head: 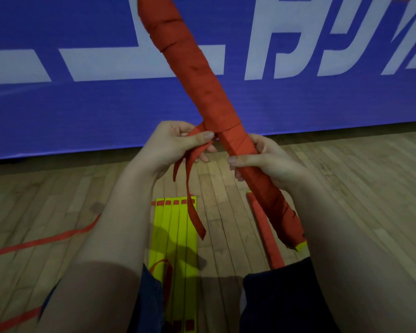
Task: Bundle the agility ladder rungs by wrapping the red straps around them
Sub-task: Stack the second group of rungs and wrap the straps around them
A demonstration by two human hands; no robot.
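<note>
Right hand (262, 162) grips the stiff, likely light bundle (202, 92) low down; left hand (175, 143) pinches the limp strap tail (193, 212).

Two hands are showing: the left hand (178, 143) and the right hand (262, 159). Two red-wrapped bundles are appearing: a held bundle (202, 80) and a floor bundle (264, 231). Five yellow rungs (173, 236) are lying side by side. Two strap ends (195, 212) are hanging from the left hand. Two strap lengths (46, 239) are trailing leftward. One blue banner (82, 111) is hanging behind.
</note>
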